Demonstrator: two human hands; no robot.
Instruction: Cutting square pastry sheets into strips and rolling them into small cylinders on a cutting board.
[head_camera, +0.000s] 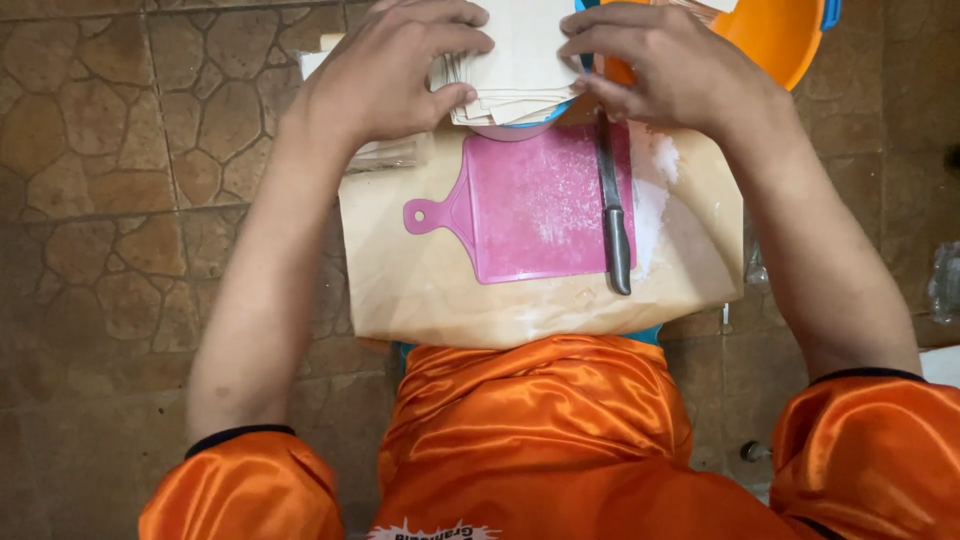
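Both hands are working at the far edge of a tan board (430, 290) lying across the person's lap. The left hand (385, 75) is curling its fingers over the left side of one stack of thin, cream-coloured square sheets (520, 60), thumb pinching the stack's near-left corner. The right hand (660, 70) is pressing its fingertips onto the stack's right side, closed on the top sheets. How many sheets are in the stack cannot be counted.

One pink cutting board (530, 205) with a holed handle pointing left is lying in the middle of the tan board, dusted with white powder. One knife (612, 205) is resting along the pink board's right edge, its grey handle toward the person. White powder (655, 190) is spreading just beside it on the right.

One orange bowl (775, 35) is sitting beyond the far right corner, on the stone-patterned floor (110, 180).
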